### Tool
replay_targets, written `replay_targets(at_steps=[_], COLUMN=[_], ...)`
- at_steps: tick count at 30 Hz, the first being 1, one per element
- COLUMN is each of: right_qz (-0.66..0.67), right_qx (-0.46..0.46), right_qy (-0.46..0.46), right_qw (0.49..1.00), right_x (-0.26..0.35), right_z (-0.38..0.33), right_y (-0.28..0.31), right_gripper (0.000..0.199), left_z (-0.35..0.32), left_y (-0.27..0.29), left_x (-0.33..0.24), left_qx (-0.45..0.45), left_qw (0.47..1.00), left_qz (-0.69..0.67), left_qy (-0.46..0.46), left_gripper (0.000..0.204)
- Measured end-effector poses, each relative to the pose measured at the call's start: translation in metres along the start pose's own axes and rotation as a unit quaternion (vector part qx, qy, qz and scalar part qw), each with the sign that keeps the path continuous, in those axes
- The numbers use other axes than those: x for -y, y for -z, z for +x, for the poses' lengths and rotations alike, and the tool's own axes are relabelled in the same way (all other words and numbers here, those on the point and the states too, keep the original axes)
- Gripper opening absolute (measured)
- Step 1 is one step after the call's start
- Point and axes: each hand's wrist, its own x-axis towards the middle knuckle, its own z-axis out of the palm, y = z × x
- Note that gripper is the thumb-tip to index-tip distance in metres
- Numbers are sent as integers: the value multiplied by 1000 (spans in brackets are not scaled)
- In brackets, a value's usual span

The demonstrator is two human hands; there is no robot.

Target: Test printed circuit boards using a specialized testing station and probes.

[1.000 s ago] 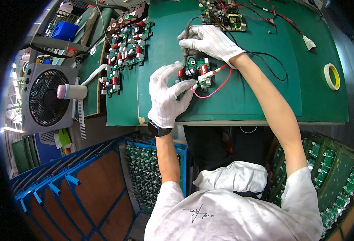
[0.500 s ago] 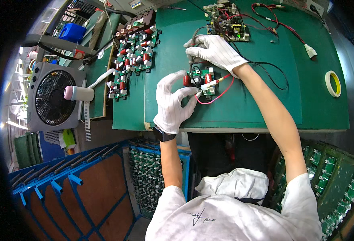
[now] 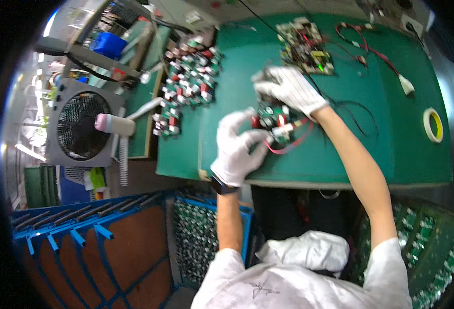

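Over past the left edge of the tabletop (image 3: 391,154) there's a grey box fan (image 3: 83,126) with a pink-capped thing on a white arm in front of it, and above that a shelf with a blue bin (image 3: 107,45); can't see what's in the bin. Below the near edge, a blue crate (image 3: 206,242) is packed with rows of green boards, and there's an open blue rack (image 3: 83,232) left of it with nothing I can make out inside.

On the tabletop's left edge sits a batch of green circuit boards with red parts (image 3: 188,77), laid out in rows toward the far left corner.

My left hand (image 3: 236,149), white glove, is curled around the near-left side of the small circuit board (image 3: 273,119), roughly mid-tabletop, thumb up against it. My right hand (image 3: 287,86), also gloved, is clamped over the board's far end, fingers bent down on it. A red wire (image 3: 288,147) loops off its near side.

Further right: a bigger bare board (image 3: 306,45) by the far edge, and a roll of yellow tape (image 3: 432,124) near the right edge.

Compared to a second ago, same grip on both hands and the board hasn't really gone anywhere; it's mostly my head that shifted.
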Motion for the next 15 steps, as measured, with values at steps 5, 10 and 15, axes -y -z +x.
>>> replay_targets(at_steps=[5, 10, 15], right_qz=[-13, 172, 196], right_qx=[-18, -4, 1], right_qy=[3, -95, -100], right_qw=[1000, 980, 975], right_x=[-6, 9, 7], right_z=[-14, -17, -10], right_y=[-1, -1, 0], right_gripper=[28, 32, 32], left_z=[-3, -4, 2], left_y=[-5, -1, 0], left_x=[-7, -11, -8], left_qx=[12, 32, 34], left_qw=[999, 999, 999], left_qz=[-33, -25, -23], left_qy=[-10, 5, 5], left_gripper=[27, 28, 27])
